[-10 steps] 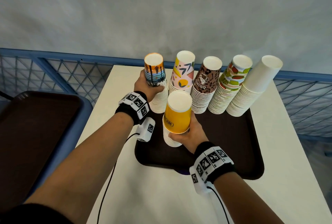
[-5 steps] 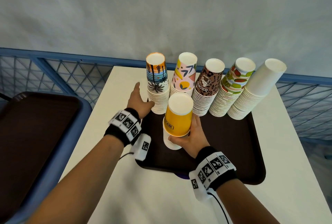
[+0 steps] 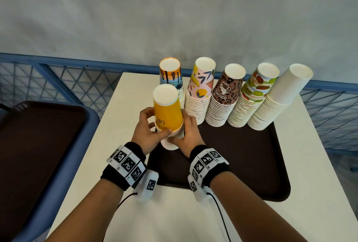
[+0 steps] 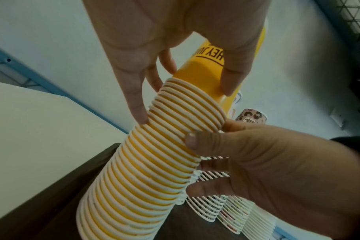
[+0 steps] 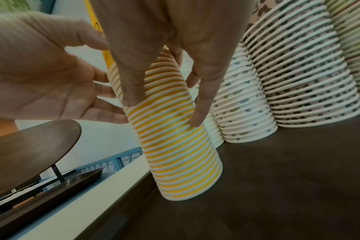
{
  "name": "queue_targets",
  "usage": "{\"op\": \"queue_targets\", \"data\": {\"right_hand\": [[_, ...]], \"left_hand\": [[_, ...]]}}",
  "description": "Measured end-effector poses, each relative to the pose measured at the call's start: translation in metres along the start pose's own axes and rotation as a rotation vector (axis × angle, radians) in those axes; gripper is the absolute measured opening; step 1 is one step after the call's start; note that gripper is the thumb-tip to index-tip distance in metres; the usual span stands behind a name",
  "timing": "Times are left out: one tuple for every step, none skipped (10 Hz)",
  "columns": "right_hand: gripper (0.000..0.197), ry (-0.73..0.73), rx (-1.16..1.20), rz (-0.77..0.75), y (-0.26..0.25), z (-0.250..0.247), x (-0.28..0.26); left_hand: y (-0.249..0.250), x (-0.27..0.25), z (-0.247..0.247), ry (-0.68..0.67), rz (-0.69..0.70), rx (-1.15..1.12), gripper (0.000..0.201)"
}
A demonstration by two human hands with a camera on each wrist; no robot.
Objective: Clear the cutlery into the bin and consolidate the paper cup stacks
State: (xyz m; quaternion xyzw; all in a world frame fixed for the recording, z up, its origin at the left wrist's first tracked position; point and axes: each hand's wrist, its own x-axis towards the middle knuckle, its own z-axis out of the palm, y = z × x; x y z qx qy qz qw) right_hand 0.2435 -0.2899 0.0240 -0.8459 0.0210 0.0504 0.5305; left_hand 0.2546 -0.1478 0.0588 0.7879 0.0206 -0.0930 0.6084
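A white surface point(image 3: 124, 193) carries a dark tray point(image 3: 242, 164). At the tray's near left corner the yellow cup stack point(image 3: 168, 113) stands, tilted, gripped by both hands: left hand point(image 3: 148, 131) and right hand point(image 3: 190, 135), fingers curled around its ribbed rims.

my left hand point(image 3: 148, 131) and right hand point(image 3: 188, 133) hid the yellow stack's point(image 3: 168, 113) middle rims | its print cut to "HEY JU" in my left wrist view | orange-striped stack point(image 3: 171, 76) mostly behind it
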Motion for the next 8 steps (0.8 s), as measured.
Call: {"op": "queue_targets", "data": {"right_hand": [[0.092, 0.019, 0.004, 0.0, -0.001, 0.005, 0.004], [0.084, 0.064, 0.056, 0.027, -0.003, 0.011, 0.009], [0.08, 0.072, 0.091, 0.036, -0.003, 0.012, 0.012], [0.076, 0.07, 0.085, 0.037, 0.0, 0.013, 0.013], [0.077, 0.085, 0.077, 0.032, 0.003, 0.014, 0.011], [0.08, 0.075, 0.059, 0.06, 0.006, 0.014, 0.009], [0.08, 0.061, 0.026, 0.075, 0.006, 0.017, 0.007], [0.077, 0.05, -0.037, 0.125, 0.008, 0.019, 0.01]], "left_hand": [[0.001, 0.004, -0.002, -0.005, 0.004, 0.021, 0.073], [0.001, 0.008, -0.005, 0.024, 0.018, 0.043, 0.071], [-0.001, 0.01, -0.008, 0.038, 0.019, 0.035, 0.071], [-0.004, 0.009, -0.008, 0.038, 0.022, 0.025, 0.071], [-0.005, 0.008, -0.005, 0.019, 0.034, 0.006, 0.07], [-0.005, 0.005, -0.001, 0.001, 0.018, 0.001, 0.069], [-0.006, 0.003, 0.0, 0.001, 0.009, 0.027, 0.07], [-0.009, 0.004, 0.0, 0.017, -0.045, 0.049, 0.074]]}}
